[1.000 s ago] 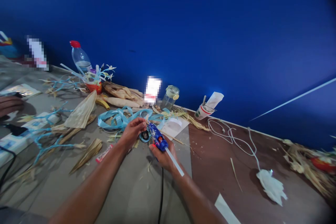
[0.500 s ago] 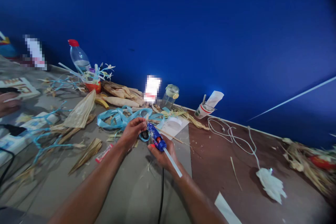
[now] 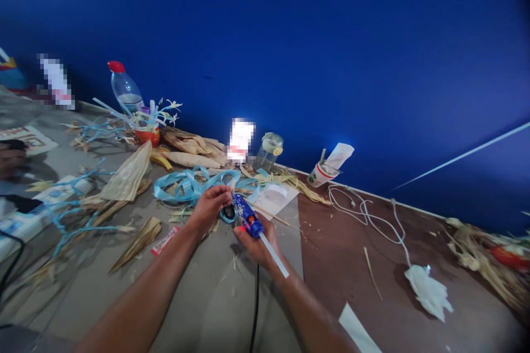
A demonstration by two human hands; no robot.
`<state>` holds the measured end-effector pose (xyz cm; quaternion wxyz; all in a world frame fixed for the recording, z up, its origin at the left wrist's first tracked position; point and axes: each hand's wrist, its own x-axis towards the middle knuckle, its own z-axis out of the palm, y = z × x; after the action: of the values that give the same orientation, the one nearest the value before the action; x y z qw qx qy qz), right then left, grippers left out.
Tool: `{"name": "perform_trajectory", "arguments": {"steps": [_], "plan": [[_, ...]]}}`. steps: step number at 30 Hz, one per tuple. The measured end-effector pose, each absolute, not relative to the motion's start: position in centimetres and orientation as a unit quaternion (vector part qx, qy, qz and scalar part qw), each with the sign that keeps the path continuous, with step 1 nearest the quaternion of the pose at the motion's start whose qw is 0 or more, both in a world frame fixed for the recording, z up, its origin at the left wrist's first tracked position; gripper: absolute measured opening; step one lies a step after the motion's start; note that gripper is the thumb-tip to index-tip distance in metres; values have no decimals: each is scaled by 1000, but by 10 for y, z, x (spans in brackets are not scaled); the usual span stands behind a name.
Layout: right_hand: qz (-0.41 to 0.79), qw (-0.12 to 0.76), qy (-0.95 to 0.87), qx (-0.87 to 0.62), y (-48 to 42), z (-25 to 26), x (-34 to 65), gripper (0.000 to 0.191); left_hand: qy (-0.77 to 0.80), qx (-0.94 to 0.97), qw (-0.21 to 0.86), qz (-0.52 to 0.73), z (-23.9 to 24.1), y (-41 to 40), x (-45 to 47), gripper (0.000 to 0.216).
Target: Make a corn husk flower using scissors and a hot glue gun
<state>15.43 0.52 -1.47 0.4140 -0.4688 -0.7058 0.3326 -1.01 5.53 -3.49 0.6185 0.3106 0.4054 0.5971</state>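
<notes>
My right hand (image 3: 257,245) grips a blue glue gun (image 3: 247,218) with a clear glue stick (image 3: 274,255) poking out of its back and a black cord (image 3: 253,309) running toward me. The nozzle points up and left at my left hand (image 3: 209,207), whose fingers are pinched on something small at the tip; I cannot make out what. A roll of light blue tape (image 3: 227,213) lies just under the two hands. Light blue ribbon (image 3: 186,185) is heaped right behind them.
Dried corn husks (image 3: 126,176), blue-wrapped stems (image 3: 78,226), a red-capped bottle (image 3: 124,88), a glass jar (image 3: 268,151), a paper cup (image 3: 321,174) and a white cable (image 3: 372,220) lie on the table. Another person's hand (image 3: 10,157) rests at the left edge. A blue wall rises behind.
My hands and the glue gun have stayed almost still. The other person's hand at the left edge has shifted slightly, along with the papers near it.
</notes>
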Motion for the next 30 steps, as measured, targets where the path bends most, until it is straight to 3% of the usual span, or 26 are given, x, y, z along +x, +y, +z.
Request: {"name": "perform_trajectory", "arguments": {"steps": [30], "plan": [[328, 399, -703, -488, 5, -12, 155, 19, 438, 335, 583, 597, -33, 55, -9, 19]]}}
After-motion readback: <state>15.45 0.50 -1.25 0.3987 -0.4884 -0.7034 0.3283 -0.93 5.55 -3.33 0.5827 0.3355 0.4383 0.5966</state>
